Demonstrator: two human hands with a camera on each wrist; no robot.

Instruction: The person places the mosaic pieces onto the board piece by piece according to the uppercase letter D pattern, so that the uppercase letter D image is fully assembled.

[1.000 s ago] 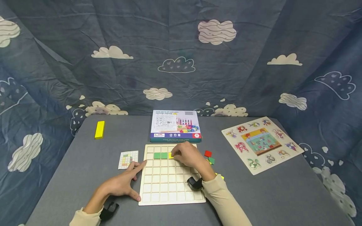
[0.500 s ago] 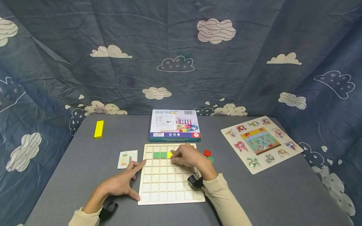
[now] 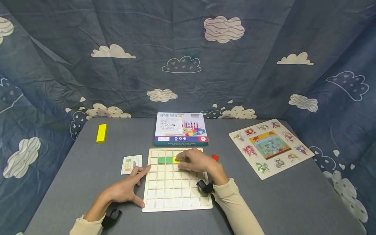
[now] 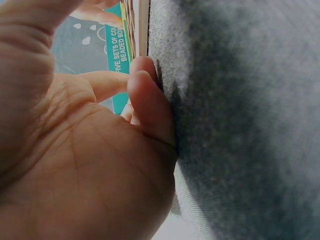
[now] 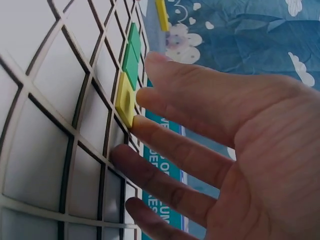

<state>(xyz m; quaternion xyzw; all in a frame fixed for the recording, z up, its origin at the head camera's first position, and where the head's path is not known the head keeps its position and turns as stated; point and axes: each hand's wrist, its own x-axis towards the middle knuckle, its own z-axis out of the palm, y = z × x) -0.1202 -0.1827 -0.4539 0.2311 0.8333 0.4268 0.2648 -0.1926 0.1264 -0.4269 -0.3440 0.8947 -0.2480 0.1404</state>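
Note:
A pale wooden grid board (image 3: 160, 194) lies in front of the person, with two green tiles (image 3: 165, 160) side by side in its second row. Just right of them sits a yellow tile (image 3: 175, 160), which looks slightly raised at its edge in the right wrist view. My right hand (image 3: 196, 161) is over the board, index and middle fingertips at the yellow tile (image 5: 126, 100), thumb held apart from it. My left hand (image 3: 123, 192) is spread along the board's left side, thumb at the near corner and index finger at the edge further up.
A printed pattern card (image 3: 125, 167) lies left of the board. A red tile (image 3: 215, 157) shows beside the right wrist, partly over a green one. Behind stand a cardboard box (image 3: 181, 139) and a yellow block (image 3: 101, 133). An animal puzzle board (image 3: 239, 147) lies at the right.
My right thumb and fingers have loosened from the yellow tile, and more of it shows. My left hand stays at the board's edge. The head view has shifted slightly.

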